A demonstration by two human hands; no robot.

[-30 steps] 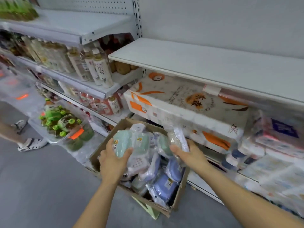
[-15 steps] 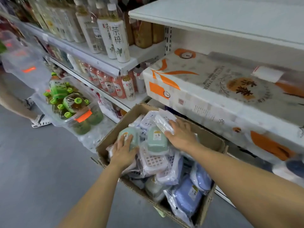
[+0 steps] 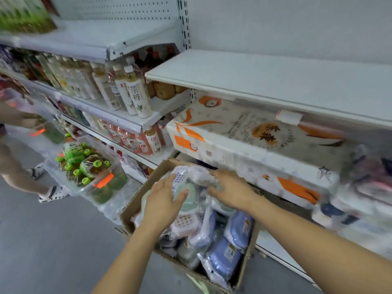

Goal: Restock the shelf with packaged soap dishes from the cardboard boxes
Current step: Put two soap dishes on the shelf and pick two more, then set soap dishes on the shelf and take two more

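Observation:
An open cardboard box (image 3: 129,212) on the floor by the shelving holds several plastic-wrapped soap dishes in green, white and blue (image 3: 225,259). My left hand (image 3: 162,203) is in the box with its thumb and fingers closed around a pale green packaged soap dish (image 3: 187,197). My right hand (image 3: 232,190) is just beside it, its fingers and thumb curled on a clear-wrapped white soap dish package (image 3: 198,177) at the box's far end. Above the box, a bare white shelf board (image 3: 275,81) runs to the right.
A large orange-and-white toilet paper pack (image 3: 244,132) fills the shelf right above the box. Tea bottles (image 3: 135,96) line the shelves at left. A clear bin of green-capped bottles (image 3: 89,172) stands on the floor, with another person's leg and sandal (image 3: 51,194) beyond it.
The view has tilted back up, showing the bare shelf again. Both hands went from pressing flat on the packages to closing around them at the box's far end.

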